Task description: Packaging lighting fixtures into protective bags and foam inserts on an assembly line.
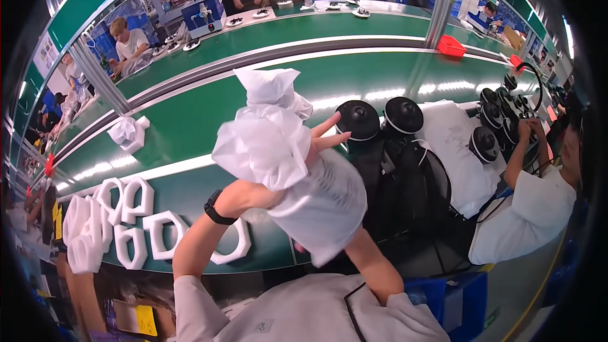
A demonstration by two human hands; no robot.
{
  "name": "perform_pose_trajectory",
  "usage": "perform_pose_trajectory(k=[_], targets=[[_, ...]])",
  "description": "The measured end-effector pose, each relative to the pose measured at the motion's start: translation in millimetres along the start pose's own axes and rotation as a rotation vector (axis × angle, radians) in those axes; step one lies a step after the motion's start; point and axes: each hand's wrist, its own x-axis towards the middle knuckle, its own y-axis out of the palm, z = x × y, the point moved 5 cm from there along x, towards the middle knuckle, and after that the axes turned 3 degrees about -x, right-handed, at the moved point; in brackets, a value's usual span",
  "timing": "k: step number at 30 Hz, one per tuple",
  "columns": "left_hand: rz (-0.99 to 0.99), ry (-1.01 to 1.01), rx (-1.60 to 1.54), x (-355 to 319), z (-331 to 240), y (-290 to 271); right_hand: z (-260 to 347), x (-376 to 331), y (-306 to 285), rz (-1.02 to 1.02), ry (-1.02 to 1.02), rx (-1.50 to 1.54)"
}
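A bulky white plastic bag [323,202], with blurred print on its side and bunched folds at the top, is held up in front of me, over the bench edge. What it contains cannot be made out. My left hand [326,134], with a black watch at the wrist, reaches behind the bundled upper part and grips it; two fingers stick out past its right side. My right hand [303,255] holds the lower part from behind and below, mostly hidden by the bag. Two black, round-topped devices [359,120] with pale rims stand just right of the bag.
White octagonal foam rings [166,234] lie at the bench's left. Beyond, a white-wrapped item in foam [128,134] rests on the green belt. Black mesh material [405,196] and a filled white bag [459,171] lie right, beside a co-worker handling black parts. A red bin [451,46] stands farther back.
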Motion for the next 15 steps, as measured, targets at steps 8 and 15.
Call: perform_pose_trajectory(k=[8,15], targets=[[-0.281,0.006,0.751,-42,75,11,-17,-32,23,-0.366,-0.007,-0.996],[-0.378,-0.109,0.304,-31,81,24,17,-60,18,-0.509,-0.314,-2.108]])
